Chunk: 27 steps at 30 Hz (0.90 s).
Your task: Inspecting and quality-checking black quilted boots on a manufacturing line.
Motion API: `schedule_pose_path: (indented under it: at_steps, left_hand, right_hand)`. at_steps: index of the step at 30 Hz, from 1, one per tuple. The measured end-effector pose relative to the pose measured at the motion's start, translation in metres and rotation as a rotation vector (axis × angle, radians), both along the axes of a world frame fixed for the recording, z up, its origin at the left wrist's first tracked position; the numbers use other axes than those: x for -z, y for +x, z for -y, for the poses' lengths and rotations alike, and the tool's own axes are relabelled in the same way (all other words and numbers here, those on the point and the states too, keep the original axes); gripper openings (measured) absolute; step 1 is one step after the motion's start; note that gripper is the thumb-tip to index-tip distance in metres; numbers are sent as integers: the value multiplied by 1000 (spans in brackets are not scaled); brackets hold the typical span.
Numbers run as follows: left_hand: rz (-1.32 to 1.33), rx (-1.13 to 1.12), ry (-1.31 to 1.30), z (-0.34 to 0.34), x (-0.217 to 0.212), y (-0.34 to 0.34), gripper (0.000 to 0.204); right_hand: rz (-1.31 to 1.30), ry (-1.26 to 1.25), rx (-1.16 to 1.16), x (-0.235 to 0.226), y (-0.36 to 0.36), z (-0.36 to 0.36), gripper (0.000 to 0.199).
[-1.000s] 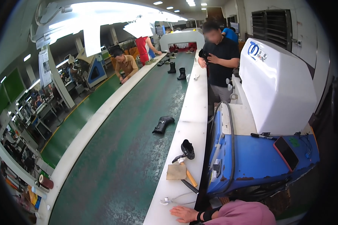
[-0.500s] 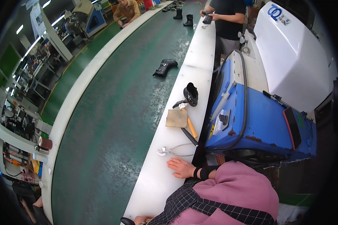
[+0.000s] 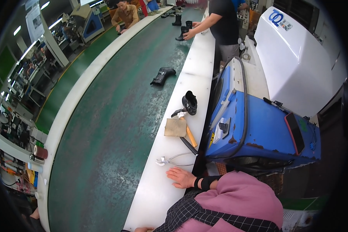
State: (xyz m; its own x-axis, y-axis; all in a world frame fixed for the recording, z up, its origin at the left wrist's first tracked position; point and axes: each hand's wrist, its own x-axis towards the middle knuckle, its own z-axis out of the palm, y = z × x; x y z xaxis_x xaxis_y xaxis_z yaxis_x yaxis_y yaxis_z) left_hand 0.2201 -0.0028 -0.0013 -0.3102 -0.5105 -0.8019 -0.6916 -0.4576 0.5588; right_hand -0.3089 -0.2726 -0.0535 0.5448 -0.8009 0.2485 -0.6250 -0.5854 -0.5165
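Right hand [image 3: 181, 177] lies flat and empty on the white ledge [image 3: 152, 193], palm down, fingers loosely spread, a black band at its wrist. Left hand [image 3: 144, 229] is cut by the lower edge, down and to the left of the right one, so I cannot tell whether it is gripping; a dark sliver [image 3: 125, 231] beside it is too cropped to identify.

Just beyond the right hand sit metal pliers [image 3: 161, 161], their thin handles running across the ledge, so they lie between that hand and the other tools. Past them comes a black-handled tool [image 3: 189, 146], reaching toward the tan square pad [image 3: 175, 128], with an orange-handled hammer [image 3: 191, 137] against the pad's right side. Farther from the hand along the same ledge stands a black shoe [image 3: 189, 103].

To the hand's left runs the green belt [image 3: 100, 147]; on it, well ahead, a black boot [image 3: 163, 76] lies on its side. At the far end a co-worker [image 3: 225, 21] in a dark shirt reaches over the belt to another boot [image 3: 181, 36]. Close on the hand's right, a bulky blue machine [image 3: 259, 123] closes off that side, a red-edged phone [image 3: 294, 133] on top.
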Motion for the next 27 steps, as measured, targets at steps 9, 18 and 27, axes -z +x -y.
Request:
schedule_pose_path:
  at_steps: [9, 18, 27]
  left_hand:
    - [-138, -50, -26, 29, 35, -28, 54]
    - [-241, -112, -22, 38, 50, -42, 53]
    - [-342, -170, -36, 60, 64, -55, 52]
  right_hand:
    - [-7, -20, -6, 1, 0, 0, 47]
    - [-34, 9, -23, 0, 1, 0, 48]
    - [-35, 3, -17, 3, 2, -1, 48]
